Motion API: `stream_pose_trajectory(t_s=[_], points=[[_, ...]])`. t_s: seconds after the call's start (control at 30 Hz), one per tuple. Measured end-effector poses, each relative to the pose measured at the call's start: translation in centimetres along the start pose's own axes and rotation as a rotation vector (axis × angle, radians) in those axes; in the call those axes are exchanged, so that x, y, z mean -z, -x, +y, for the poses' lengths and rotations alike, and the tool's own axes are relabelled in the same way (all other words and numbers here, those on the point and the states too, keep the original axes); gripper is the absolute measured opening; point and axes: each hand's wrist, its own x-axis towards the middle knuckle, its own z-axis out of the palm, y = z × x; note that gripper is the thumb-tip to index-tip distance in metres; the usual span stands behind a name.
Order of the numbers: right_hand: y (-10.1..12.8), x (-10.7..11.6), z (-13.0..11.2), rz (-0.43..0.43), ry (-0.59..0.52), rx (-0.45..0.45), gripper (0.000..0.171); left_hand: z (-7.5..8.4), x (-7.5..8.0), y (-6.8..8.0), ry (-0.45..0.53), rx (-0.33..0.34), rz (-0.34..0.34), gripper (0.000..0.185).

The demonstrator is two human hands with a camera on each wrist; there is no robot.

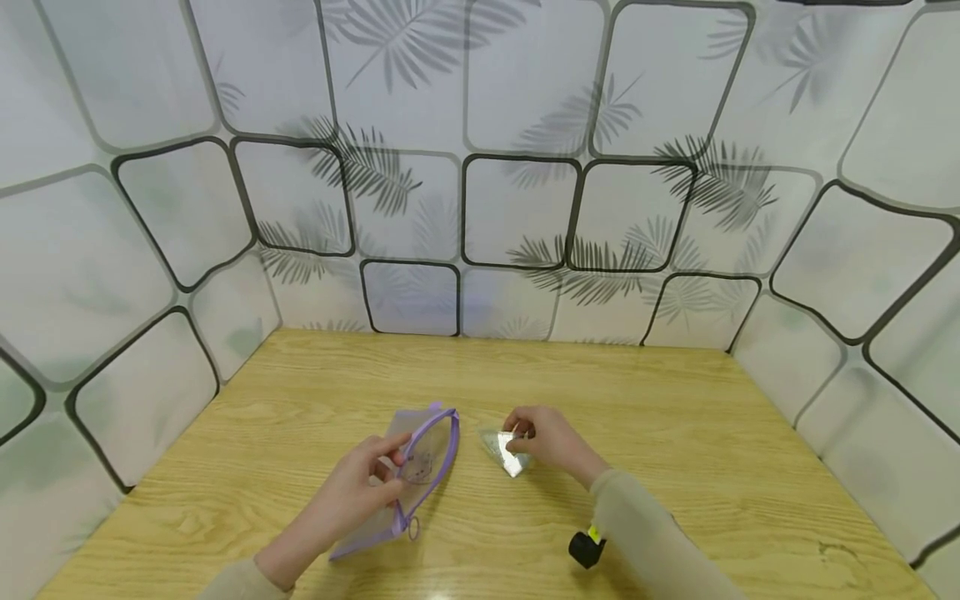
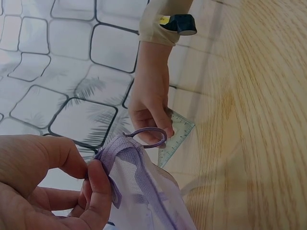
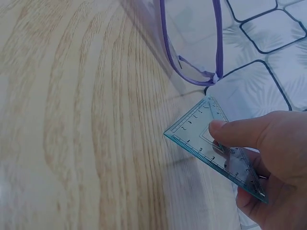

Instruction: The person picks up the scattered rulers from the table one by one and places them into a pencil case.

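Observation:
My left hand (image 1: 352, 483) pinches the edge of a see-through mesh zipper pouch (image 1: 453, 448) with purple trim, between thumb and fingers. The pouch's mouth gapes toward the right, and a purple ring (image 1: 414, 528) hangs at its near end. To the right of the pouch, my right hand (image 1: 551, 437) holds a clear triangular set square (image 3: 192, 132) between thumb and fingers. Its printed scales and numbers show in the right wrist view. Part of the set square is covered by the thumb; whether a second one lies behind it, I cannot tell.
A wooden table (image 1: 637, 400) spreads under both hands. Patterned cloth walls (image 1: 517, 208) enclose it at the back and both sides. A black camera (image 1: 587, 548) with a yellow part sits at the right wrist, near the sleeve.

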Motion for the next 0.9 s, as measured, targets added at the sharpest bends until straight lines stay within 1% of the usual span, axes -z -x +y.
stream_pose_trajectory(t_s=[0.2,0.33,0.5,0.67,0.9], points=[[0.0,0.0,0.0,-0.028,-0.008,0.022,0.011,0.1,0.0,0.0,-0.005,-0.01,0.002,0.061],[0.1,0.0,0.0,-0.045,-0.013,0.029,0.016,0.0,0.0,0.0,-0.006,-0.006,0.003,0.062],[0.3,0.0,-0.1,-0.062,0.007,0.036,0.021,0.0,0.0,0.0,-0.003,0.0,0.006,0.062],[0.4,0.1,-0.4,-0.068,0.007,0.036,0.021,0.0,-0.1,0.0,-0.005,0.005,0.005,0.062],[0.6,0.2,-0.9,-0.057,-0.002,0.073,0.02,0.1,-0.1,0.1,-0.01,0.005,0.001,0.062]])
